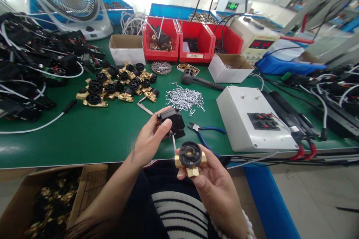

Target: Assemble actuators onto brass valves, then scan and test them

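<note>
My left hand is closed around a black plastic housing, its thumb pressed on the near face. A pale cable runs down from that housing. Lower and to the right, my right hand grips a brass valve with a round black cap facing up. The housing and the valve are apart. Just beyond my hands lies a heap of silver spring clips. Blue-handled cutting pliers rest to the right of the housing.
Several brass valves with black caps cover the bench's left middle. A black mallet, white boxes and red bins stand behind. At right sits a grey switch box. A cardboard carton of valves is below left.
</note>
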Available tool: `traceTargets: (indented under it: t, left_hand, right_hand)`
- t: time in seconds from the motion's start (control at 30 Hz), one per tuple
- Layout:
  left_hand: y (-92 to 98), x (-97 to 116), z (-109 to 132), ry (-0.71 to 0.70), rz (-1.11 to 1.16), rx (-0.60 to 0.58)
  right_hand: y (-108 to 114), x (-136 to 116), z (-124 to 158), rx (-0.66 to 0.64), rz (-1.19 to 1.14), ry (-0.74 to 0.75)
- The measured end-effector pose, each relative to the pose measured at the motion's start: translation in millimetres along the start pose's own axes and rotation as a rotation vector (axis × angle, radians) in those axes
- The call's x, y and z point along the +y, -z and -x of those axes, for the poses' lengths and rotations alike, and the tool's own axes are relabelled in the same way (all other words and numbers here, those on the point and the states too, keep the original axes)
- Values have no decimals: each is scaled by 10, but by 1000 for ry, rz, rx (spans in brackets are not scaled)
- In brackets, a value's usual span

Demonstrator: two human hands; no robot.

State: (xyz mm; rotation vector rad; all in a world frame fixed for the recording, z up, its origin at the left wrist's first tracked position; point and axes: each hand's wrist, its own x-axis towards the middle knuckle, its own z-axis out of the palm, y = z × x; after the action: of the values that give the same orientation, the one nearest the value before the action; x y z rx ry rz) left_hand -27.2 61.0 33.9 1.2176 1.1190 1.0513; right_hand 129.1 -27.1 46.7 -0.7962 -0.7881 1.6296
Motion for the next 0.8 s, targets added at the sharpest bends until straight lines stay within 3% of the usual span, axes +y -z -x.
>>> traceTargets:
  t: [0.07,0.17,0.33,0.47,0.63,0.8]
  left_hand:
    - [-27,61,61,69,299,-74]
    - [-68,171,150,58,406,-119]
    - [-117,255,277,-223,66,-24]
    - [-117,276,327,-439,-126,-29]
    - [-154,309,351,-569,-213,-3]
    - [-133,282,339,-574,-287,-42]
  right_hand:
    - [-10,12,-7,21,4,-25]
    - [-25,23,-26,48,9,-59]
    - [-38,-23,-42,60,-8,-63]
    - [-66,-78,-34,28,-117,-133]
    - [-140,-58,-19,104,-70,-4]
    - [-139,-52,-36,130,13,68]
